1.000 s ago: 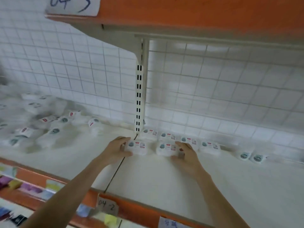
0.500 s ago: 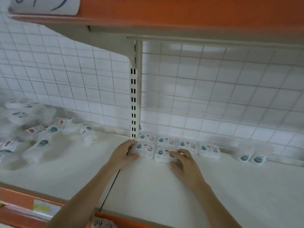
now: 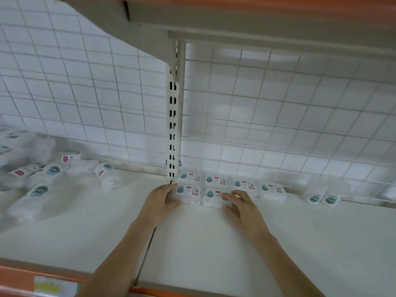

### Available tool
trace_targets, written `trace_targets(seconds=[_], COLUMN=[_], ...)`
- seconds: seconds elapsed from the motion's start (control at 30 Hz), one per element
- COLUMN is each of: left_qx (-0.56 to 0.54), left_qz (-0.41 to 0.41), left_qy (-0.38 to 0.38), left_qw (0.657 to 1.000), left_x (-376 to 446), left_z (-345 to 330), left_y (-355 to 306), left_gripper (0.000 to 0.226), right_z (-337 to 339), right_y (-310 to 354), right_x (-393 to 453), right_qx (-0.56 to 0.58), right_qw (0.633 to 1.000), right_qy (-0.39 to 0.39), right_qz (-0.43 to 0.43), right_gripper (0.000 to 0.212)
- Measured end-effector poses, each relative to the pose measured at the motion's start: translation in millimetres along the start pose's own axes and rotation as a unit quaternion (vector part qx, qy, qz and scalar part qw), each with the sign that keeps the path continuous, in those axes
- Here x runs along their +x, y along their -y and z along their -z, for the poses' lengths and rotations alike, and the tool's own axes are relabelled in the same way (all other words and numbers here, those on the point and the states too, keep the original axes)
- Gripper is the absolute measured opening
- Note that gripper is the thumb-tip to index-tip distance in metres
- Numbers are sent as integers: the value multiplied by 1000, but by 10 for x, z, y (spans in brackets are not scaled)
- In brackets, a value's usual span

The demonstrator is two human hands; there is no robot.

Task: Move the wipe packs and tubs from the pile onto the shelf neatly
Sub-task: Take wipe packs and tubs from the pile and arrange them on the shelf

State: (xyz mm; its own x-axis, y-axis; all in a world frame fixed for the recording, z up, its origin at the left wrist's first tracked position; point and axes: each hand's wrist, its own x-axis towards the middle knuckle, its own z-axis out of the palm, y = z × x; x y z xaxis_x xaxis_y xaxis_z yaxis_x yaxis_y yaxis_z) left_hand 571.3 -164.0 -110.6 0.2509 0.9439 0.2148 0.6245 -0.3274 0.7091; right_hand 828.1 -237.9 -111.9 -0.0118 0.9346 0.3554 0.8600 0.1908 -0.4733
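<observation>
Status: placement is at an early stage. On the shelf (image 3: 278,243), right of the upright (image 3: 172,125), a back row of four packs (image 3: 230,182) stands against the grid wall (image 3: 278,116); a front row of two is being squared up. Two tubs (image 3: 323,198) stand further right along the wall.

The left hand (image 3: 159,201) grasps the front-left pack (image 3: 188,192) at its left end, fingers curled round the edge. The right hand (image 3: 242,205) rests on the front-right pack (image 3: 214,197) with fingers spread and relaxed (pressing, not gripping).

Remaining: the pile (image 3: 36,174) at the left holds many packs and tubs, lying at mixed angles. Judged from this, most of the transfer is outstanding.
</observation>
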Motion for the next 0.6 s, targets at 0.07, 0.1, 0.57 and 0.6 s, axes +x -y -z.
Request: trace_targets(seconds=[0.07,0.1,0.57,0.6], left_qx=[21,22,-46,-56], left_qz=[-6,-6,0,3], left_qy=[-8,-7,18,23], left_qw=[1000,1000,999,998], left_x=[2,2,74,77], left_z=[4,8,-54,-53], left_y=[6,12,109,116], left_gripper=[55,55,65,68], right_z=[8,8,-10,-3], right_y=[4,4,128,142], right_x=[1,2,-45,-51], right_qx=[-4,-6,-60,-57], right_qw=[1000,1000,998,997], right_qy=[-1,-2,6,6], right_qz=[4,5,-36,-43], right_gripper=[31,31,51,55])
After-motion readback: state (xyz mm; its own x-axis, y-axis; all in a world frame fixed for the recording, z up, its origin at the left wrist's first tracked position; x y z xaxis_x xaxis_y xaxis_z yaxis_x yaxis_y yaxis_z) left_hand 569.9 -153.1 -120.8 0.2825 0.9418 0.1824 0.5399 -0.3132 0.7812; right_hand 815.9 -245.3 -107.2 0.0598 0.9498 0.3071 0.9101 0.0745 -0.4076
